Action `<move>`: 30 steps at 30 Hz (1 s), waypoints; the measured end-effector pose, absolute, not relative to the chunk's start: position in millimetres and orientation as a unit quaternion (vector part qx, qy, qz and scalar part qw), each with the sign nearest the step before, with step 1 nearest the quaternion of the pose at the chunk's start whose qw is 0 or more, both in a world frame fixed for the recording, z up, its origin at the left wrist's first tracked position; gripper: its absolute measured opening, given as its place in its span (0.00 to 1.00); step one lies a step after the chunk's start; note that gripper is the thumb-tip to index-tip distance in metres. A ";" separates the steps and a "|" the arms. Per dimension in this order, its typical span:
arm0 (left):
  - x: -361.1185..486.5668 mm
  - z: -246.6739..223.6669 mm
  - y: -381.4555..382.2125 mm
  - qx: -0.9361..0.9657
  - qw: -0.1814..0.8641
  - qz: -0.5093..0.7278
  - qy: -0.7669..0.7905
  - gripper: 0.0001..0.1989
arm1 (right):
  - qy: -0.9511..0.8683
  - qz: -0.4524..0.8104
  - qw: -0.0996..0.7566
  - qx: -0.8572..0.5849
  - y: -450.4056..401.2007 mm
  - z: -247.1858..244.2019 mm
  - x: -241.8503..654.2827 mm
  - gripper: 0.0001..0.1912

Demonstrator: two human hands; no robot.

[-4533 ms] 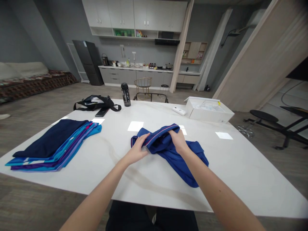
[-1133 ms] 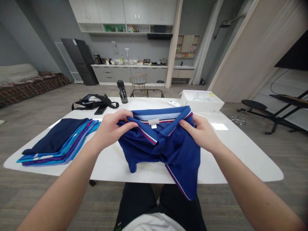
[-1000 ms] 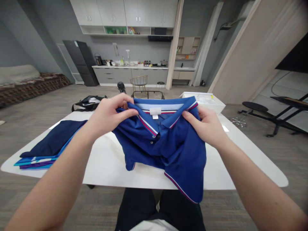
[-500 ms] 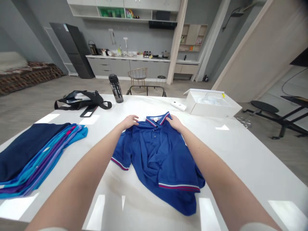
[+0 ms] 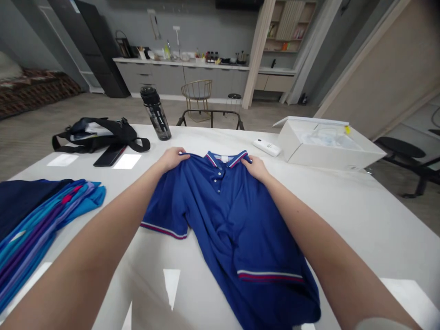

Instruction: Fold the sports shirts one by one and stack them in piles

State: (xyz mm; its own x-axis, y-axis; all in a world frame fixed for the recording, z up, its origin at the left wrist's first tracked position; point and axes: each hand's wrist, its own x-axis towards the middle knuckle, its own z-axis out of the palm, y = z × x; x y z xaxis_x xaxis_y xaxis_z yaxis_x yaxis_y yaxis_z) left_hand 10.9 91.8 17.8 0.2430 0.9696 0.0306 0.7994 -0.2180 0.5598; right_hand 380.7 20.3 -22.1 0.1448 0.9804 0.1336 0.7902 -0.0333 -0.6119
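A blue polo shirt (image 5: 220, 206) with a red-and-white striped collar and cuffs lies front up before me, its collar at the far end. My left hand (image 5: 173, 158) pinches the shoulder seam on the left. At the right side of the collar, my right hand (image 5: 255, 167) grips the fabric by the other shoulder. The cloth between them is drawn fairly straight, while folds run down the body. The shirt's lower hem reaches past the bottom of the view.
Folded clothes (image 5: 44, 215) are stacked on the white table (image 5: 347, 215) at left. Behind them are a black bag (image 5: 99, 133), a phone (image 5: 109, 155) and a dark bottle (image 5: 156, 114). A white remote (image 5: 266, 147) lies beside an open white box (image 5: 330, 142) at right.
My left hand has closed on the left shoulder and moved left. The shirt is spread wider and its front is smoother. The view has tipped down and come closer.
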 end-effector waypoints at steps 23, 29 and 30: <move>88.3 -21.7 -200.3 0.874 0.139 0.159 0.437 0.37 | -0.623 0.117 0.117 -0.764 -244.7 10.4 348.9 0.34; 114.5 -23.0 -263.0 0.847 0.136 0.157 0.489 0.50 | -0.632 0.178 0.128 -0.744 -230.8 4.3 362.8 0.12; 115.9 -22.4 -270.0 0.848 0.138 0.157 0.487 0.48 | -0.637 0.175 0.149 -0.736 -225.9 5.9 368.3 0.11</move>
